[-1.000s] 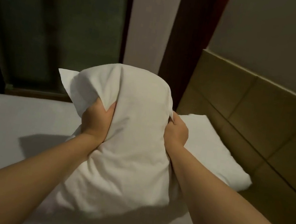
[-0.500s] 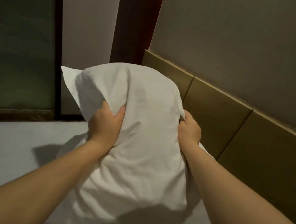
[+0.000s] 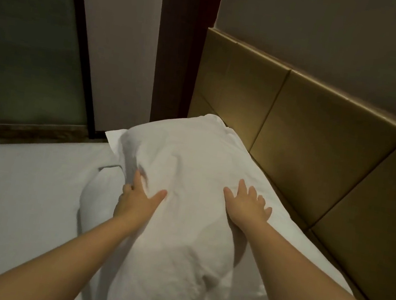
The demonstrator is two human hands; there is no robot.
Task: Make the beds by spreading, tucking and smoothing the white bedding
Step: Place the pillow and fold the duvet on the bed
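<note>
Pillow already set down by the headboard; left hand and right hand press it flat-fingered; smoothing likely remains.

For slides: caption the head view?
Left hand and right hand rest open on a white pillow beside the headboard.

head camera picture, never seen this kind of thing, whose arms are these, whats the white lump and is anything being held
No machine here: a person wears one camera on the head, looking down at their own bare arms. The right hand lies flat, fingers spread, on a white pillow; the left hand rests against its left side. Neither seems to grip, so nothing is held. The pillow lies on the bed, white sheet to its left, padded tan headboard to its right.
</note>
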